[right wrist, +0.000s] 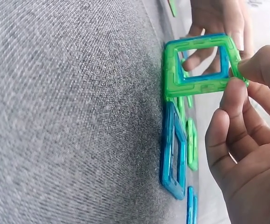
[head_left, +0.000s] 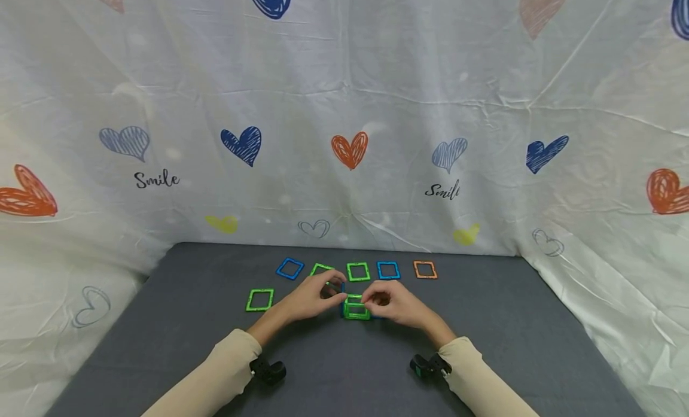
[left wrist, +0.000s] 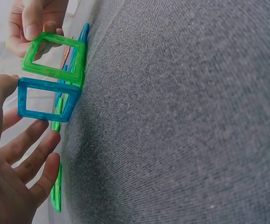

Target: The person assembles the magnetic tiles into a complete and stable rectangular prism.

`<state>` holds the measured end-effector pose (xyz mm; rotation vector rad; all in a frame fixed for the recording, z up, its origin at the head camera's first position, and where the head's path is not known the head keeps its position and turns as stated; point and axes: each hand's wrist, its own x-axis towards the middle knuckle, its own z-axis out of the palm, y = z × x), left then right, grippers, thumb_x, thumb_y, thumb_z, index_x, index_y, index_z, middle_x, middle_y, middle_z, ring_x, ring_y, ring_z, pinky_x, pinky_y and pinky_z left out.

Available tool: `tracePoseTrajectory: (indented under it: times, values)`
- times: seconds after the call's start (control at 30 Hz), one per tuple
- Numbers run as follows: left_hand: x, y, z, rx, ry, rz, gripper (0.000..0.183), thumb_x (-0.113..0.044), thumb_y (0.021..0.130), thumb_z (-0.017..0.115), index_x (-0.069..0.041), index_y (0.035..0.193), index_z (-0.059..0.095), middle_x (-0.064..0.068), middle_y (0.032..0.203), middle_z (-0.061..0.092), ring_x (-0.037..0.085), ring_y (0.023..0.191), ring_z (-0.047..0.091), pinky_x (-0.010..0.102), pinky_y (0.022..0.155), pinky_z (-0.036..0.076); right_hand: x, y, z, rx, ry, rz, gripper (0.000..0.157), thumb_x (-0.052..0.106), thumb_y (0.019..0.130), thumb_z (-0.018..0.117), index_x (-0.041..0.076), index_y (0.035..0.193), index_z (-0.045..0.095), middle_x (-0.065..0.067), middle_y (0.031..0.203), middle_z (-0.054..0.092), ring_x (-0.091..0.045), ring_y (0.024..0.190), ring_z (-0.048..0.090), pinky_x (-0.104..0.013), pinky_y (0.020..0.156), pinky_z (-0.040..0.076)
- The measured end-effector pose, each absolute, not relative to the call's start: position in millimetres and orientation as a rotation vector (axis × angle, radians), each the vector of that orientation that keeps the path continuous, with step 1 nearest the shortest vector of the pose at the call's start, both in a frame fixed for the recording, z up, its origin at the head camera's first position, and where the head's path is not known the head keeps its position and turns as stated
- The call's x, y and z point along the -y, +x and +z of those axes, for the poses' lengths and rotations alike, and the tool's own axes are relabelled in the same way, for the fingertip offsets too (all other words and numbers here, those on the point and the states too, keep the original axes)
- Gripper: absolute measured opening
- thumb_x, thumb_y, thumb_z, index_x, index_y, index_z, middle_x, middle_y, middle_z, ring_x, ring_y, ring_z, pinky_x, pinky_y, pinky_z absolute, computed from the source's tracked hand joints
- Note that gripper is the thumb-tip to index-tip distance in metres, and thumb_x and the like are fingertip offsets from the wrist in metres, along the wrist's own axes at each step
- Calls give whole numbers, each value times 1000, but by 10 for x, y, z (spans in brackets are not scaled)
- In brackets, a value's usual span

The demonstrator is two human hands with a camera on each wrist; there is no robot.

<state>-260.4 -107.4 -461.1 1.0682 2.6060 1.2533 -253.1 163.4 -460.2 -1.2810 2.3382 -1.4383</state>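
Observation:
My left hand [head_left: 317, 294] holds a blue square magnetic tile [left wrist: 44, 116] on edge, with the thumb at one upper corner and fingers round the far side. From the right, my right hand [head_left: 401, 303] pinches the upper edge of a green square magnetic tile [right wrist: 195, 87] between thumb and fingertip. Both tiles stand up from the table close together, and the blue one shows through the green frame in the right wrist view. Low beside them lies another blue tile [right wrist: 167, 154], mostly hidden by the right hand in the head view.
Behind the hands a row of flat tiles lies on the grey table [head_left: 334, 369]: blue [head_left: 285, 276], green [head_left: 323, 265], green [head_left: 359, 279], blue [head_left: 389, 277] and orange [head_left: 426, 277]. One green tile [head_left: 261, 290] lies left of the left hand. A heart-printed curtain [head_left: 301, 189] hangs behind.

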Motion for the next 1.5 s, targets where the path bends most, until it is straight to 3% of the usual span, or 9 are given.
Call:
tracePoseTrajectory:
  times: [0.33, 0.7, 1.03, 1.2, 1.5]
  values:
    - [1069, -2599, -4617, -2600, 1058, 1258, 40, -26, 104, 64, -1, 133, 57, 17, 124, 62, 22, 99, 69, 33, 82, 55, -1612, -2515, -4592, -2362, -1234, -1401, 12, -4, 96, 66, 1, 104, 74, 4, 97, 67, -19, 79, 65, -32, 69, 55]
    - [1058, -2607, -4625, -2584, 1037, 1268, 38, -20, 102, 66, -3, 134, 57, 15, 128, 62, 20, 101, 68, 32, 83, 55, -1595, -2522, -4608, -2367, -1213, -1409, 12, 0, 97, 69, 4, 106, 74, -3, 100, 68, -18, 81, 65, -33, 70, 55]
    - [1063, -2631, -4635, -2571, 1048, 1283, 40, -24, 103, 65, -2, 135, 56, 15, 125, 62, 21, 102, 68, 31, 83, 55, -1534, -2403, -4402, -2362, -1203, -1413, 11, -8, 95, 66, -6, 104, 72, -16, 97, 67, -28, 78, 64, -34, 68, 54]
    - [1067, -2627, -4629, -2571, 1054, 1278, 41, -24, 102, 66, -1, 134, 56, 16, 125, 62, 21, 101, 68, 32, 82, 55, -1507, -2326, -4279, -2351, -1220, -1425, 11, -10, 94, 65, -7, 103, 71, -16, 96, 67, -25, 77, 63, -33, 67, 54]
    - [1065, -2621, -4651, -2557, 1040, 1277, 41, -25, 103, 65, -1, 134, 56, 17, 124, 62, 23, 98, 69, 33, 83, 55, -1591, -2512, -4611, -2362, -1227, -1402, 12, -4, 96, 68, -1, 107, 72, -10, 99, 68, -24, 78, 64, -35, 67, 55]
